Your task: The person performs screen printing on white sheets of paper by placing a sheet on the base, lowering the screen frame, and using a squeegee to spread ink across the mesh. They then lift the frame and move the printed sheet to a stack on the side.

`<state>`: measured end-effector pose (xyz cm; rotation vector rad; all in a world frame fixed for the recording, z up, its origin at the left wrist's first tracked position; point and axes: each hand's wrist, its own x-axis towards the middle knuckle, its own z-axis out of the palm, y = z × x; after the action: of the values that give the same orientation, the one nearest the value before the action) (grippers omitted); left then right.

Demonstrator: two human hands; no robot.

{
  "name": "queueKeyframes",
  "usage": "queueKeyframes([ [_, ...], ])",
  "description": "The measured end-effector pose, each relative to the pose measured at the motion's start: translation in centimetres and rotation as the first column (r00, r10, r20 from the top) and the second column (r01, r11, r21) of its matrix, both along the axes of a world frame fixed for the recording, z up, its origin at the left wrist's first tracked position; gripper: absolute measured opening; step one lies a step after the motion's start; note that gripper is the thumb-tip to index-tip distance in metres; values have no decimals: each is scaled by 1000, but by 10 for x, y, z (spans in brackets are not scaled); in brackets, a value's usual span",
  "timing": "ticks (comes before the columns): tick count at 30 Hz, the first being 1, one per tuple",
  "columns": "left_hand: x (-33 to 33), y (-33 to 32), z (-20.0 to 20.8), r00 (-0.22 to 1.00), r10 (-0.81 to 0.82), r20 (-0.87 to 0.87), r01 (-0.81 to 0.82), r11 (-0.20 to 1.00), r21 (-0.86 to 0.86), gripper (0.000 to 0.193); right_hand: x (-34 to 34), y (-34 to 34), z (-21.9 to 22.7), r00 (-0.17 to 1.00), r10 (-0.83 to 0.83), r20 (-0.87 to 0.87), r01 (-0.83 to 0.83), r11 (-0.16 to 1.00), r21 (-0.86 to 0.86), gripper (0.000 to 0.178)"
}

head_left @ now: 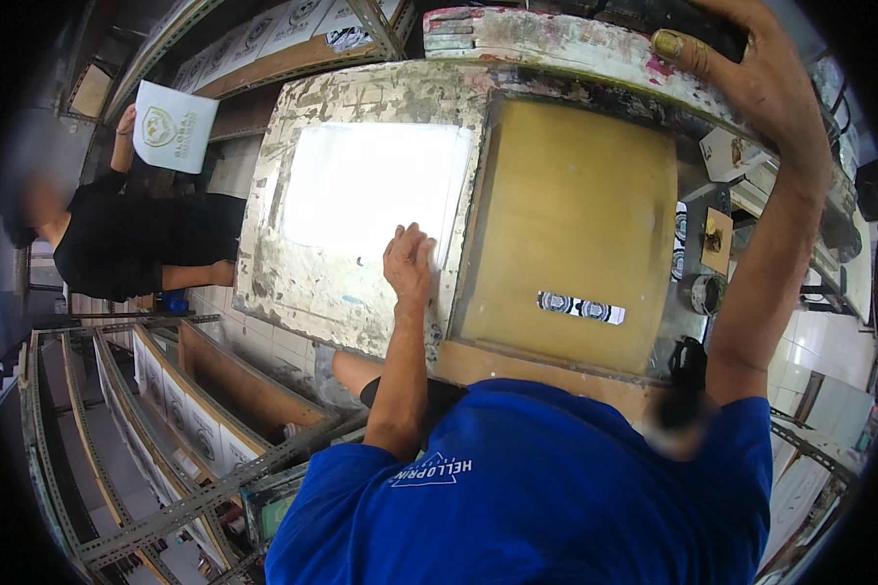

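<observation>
A bright white sheet (pixel 371 180) lies on a worn, paint-flecked board (pixel 293 278). At the sheet's near edge, the fingers of my left hand (pixel 410 261) are curled together on it. My right hand (pixel 761 83) reaches far up to a paint-crusted wooden bar (pixel 556 41); its thumb presses on the bar and its other fingers are partly cut off by the picture's top edge. Between my arms is a flat amber panel (pixel 576 214) in a dark frame, with a black-and-white printed strip (pixel 581 307) near its lower end.
On the left a person in black (pixel 137 239) holds up a white printed sheet (pixel 176 127). Metal racks (pixel 166 429) with printed sheets stand lower left. Another shelf (pixel 293 58) is at the upper left. A small pot (pixel 704 292) and a brown card (pixel 717 239) lie right of the panel.
</observation>
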<state>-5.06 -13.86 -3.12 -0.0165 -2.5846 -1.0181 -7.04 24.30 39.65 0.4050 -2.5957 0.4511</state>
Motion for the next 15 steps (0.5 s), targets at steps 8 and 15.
queueKeyframes([
  [8,0,-7,-5,991,-32,133,33,999,-5,43,-5,9,-7,999,30,-30,-31,999,-34,51],
  [15,7,3,0,998,-54,-34,48,987,-155,31,-11,17,-7,996,84,30,-82,994,-67,50],
])
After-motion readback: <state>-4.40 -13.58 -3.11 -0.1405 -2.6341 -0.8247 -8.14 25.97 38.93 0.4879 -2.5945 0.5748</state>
